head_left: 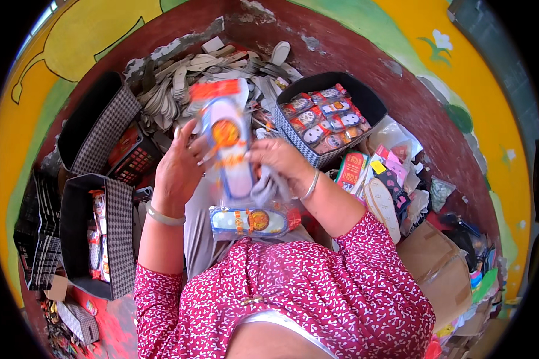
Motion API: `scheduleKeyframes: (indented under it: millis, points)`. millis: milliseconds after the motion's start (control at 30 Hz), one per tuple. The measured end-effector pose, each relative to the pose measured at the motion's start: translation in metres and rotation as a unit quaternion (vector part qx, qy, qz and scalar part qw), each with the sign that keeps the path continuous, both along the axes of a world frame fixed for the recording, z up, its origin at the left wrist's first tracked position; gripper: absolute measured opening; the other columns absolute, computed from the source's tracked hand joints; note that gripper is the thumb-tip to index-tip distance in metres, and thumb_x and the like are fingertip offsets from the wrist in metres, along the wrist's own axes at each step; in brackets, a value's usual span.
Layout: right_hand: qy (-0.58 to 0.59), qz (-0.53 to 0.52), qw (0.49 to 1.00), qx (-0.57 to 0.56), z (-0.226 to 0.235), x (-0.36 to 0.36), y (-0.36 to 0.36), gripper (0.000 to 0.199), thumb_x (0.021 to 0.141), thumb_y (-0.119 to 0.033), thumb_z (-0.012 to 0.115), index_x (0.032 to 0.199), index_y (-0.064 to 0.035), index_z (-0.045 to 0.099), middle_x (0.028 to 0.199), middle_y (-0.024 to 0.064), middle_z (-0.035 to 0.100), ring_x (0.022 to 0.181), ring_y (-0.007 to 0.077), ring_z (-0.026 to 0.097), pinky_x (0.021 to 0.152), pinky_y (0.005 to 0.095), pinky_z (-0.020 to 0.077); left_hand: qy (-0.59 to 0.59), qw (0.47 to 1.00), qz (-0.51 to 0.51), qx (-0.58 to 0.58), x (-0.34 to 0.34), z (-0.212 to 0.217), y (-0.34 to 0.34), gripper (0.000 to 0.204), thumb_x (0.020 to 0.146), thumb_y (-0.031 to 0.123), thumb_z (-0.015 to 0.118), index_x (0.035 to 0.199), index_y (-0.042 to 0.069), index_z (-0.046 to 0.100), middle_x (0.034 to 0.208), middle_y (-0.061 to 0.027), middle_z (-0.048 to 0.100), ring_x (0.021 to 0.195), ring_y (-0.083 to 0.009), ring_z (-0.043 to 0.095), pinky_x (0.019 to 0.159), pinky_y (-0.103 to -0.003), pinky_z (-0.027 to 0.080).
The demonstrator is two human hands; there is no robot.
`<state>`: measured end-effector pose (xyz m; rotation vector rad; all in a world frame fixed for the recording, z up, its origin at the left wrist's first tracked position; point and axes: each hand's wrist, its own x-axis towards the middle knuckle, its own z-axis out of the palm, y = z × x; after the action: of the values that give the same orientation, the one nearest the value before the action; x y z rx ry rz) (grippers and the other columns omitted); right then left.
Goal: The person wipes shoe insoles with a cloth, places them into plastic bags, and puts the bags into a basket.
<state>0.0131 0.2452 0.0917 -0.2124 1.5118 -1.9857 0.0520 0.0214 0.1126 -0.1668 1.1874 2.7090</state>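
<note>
In front of my chest an upright clear plastic packet is blurred by motion. It holds a pale lilac, blue-edged insole-shaped piece with an orange round print and a red top. My left hand has its fingers curled at the packet's left edge, thumb raised. At the right edge, my right hand pinches the packet. A crumpled grey cloth piece, perhaps a sock, hangs under my right fingers. Across my lap lies a second similar packet, blue-edged with pale dots and a red end.
Beyond my hands, many loose pale insoles are heaped against the wall. A patterned fabric bin holds several packets; another bin at left holds a few. Mixed goods and a cardboard box crowd the right side.
</note>
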Motion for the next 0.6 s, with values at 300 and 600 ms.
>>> scheduleKeyframes:
  millis: [300,600]
  points:
    - [-0.175,-0.432,0.882,0.067,-0.148,-0.165,0.208,0.020,0.082,-0.013,0.057,0.094,0.0025,0.061,0.081,0.0153,0.067,0.070,0.0306,0.067,0.064,0.0428,0.0568,0.150,0.802,-0.018,-0.577,0.036,-0.097,-0.038,0.021,0.088,0.008,0.055,0.106,-0.003,0.062,0.105,-0.0158,0.064,0.105,-0.0269,0.060,0.091,-0.034,0.045]
    - [-0.164,-0.363,0.739,0.543,-0.179,-0.231,0.304,0.032,0.088,-0.025,0.054,0.111,-0.0049,0.062,0.108,0.0127,0.064,0.094,0.0265,0.064,0.078,0.0434,0.0508,0.185,0.771,0.017,-0.609,0.038,-0.095,-0.026,0.019,0.081,0.000,0.053,0.097,-0.002,0.063,0.107,-0.0169,0.063,0.110,-0.0331,0.056,0.096,-0.040,0.041]
